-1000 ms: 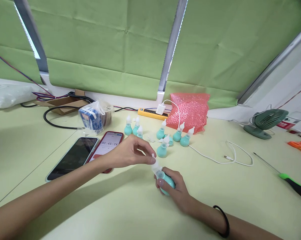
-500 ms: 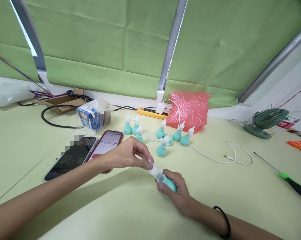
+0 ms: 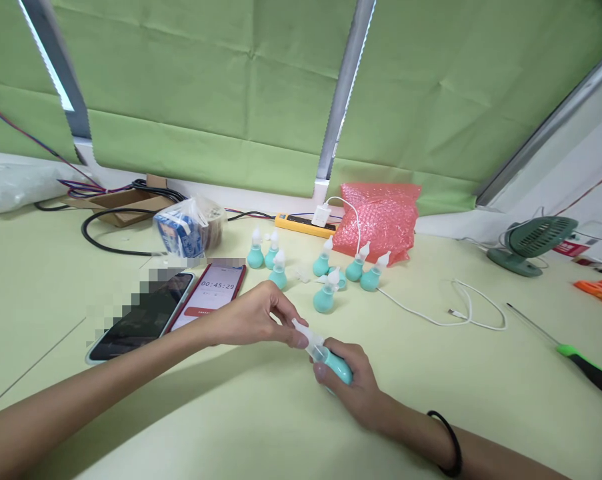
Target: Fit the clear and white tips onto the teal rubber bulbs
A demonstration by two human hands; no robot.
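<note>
In my right hand (image 3: pixel 353 380) is a teal nasal aspirator (image 3: pixel 339 365), its bulb wrapped by the fingers and thumb. The aspirator is tilted, with its clear neck and white nozzle (image 3: pixel 308 333) pointing up and left. My left hand (image 3: pixel 265 317) is closed at that nozzle, thumb and fingertips pinching its side. Beyond my hands, several similar aspirators stand on the table; the nearest aspirator (image 3: pixel 323 300) is upright. One more teal bulb (image 3: pixel 339 277) lies partly hidden behind it. Some small clear pieces (image 3: pixel 301 272) lie among them.
Left of my hands lie a phone showing a timer (image 3: pixel 215 290) and a dark-screened phone (image 3: pixel 148 320). Behind are a bagged blue package (image 3: pixel 181 230), a yellow power strip (image 3: pixel 301 225) and a pink bubble-wrap bag (image 3: pixel 381 217). A white cable (image 3: pixel 431 320), screwdriver (image 3: pixel 575 357) and green fan (image 3: pixel 535 243) are right.
My left fingertips have shifted slightly down along the nozzle, so its white tip now shows more. My right hand and the aspirator have barely moved.
</note>
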